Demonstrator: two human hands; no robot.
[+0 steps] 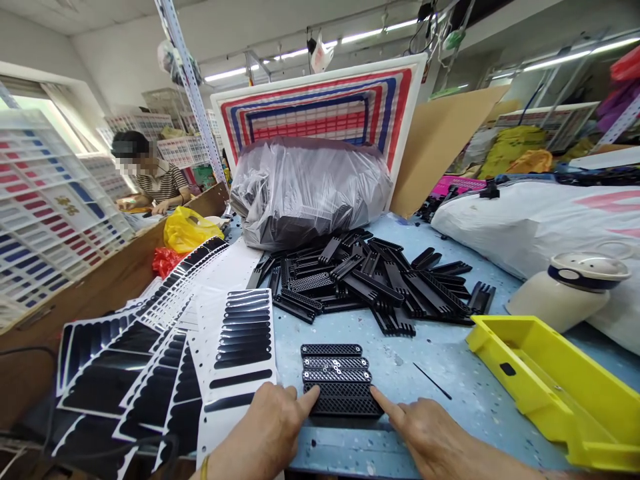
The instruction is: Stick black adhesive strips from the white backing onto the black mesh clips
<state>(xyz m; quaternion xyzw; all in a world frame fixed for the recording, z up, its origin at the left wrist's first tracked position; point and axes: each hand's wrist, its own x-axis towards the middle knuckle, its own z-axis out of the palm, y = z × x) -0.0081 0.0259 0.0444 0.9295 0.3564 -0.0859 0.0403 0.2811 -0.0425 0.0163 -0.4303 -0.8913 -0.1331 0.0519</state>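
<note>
Several black perforated plastic strips (pixel 336 388) lie side by side in a small stack on the blue table. A few small silvery rings (pixel 337 367) rest on the upper strips. My left hand (pixel 270 427) touches the left end of a lower strip with its outstretched index finger, the other fingers curled back. On the opposite end, my right hand (pixel 430 427) puts its outstretched index fingertip to the strips' right edge. Neither hand shows anything in its grasp; the curled fingers are partly hidden. Beside my left hand is a white sheet of black adhesive-looking strips (pixel 245 333).
Behind the strips spreads a heap of black plastic parts (pixel 360 280), with a filled plastic bag (pixel 310 193) beyond. To the right are a yellow bin (pixel 560 393), a thin black rod (pixel 433 381) and a cream flask (pixel 560 300). Another person (pixel 155 180) sits far left.
</note>
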